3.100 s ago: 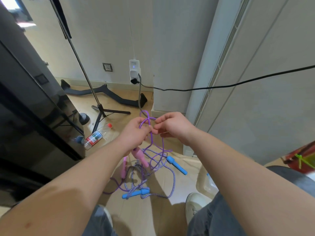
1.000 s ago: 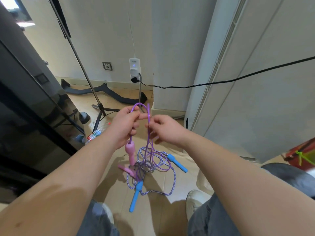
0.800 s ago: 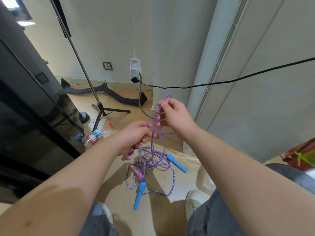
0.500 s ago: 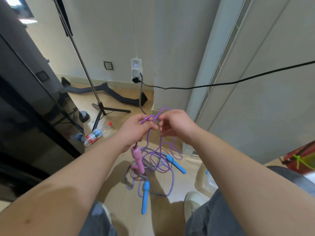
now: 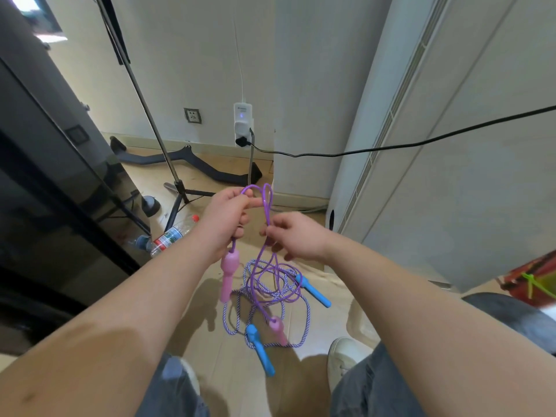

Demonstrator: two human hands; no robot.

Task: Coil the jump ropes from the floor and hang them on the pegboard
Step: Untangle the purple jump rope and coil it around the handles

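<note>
Floor (image 5: 325, 284): bottle (image 5: 172, 236) label unreadable; left hand (image 5: 225, 219), right hand (image 5: 299, 236) pinch purple rope (image 5: 266, 209).

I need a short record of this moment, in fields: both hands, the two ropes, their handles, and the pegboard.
left hand: grips loops of the purple rope
right hand: pinches the same rope lower down
pink handles: one hangs under the left hand, the other lies on the floor
striped rope: on the floor, blue handles, untouched
pegboard: not in view
</note>
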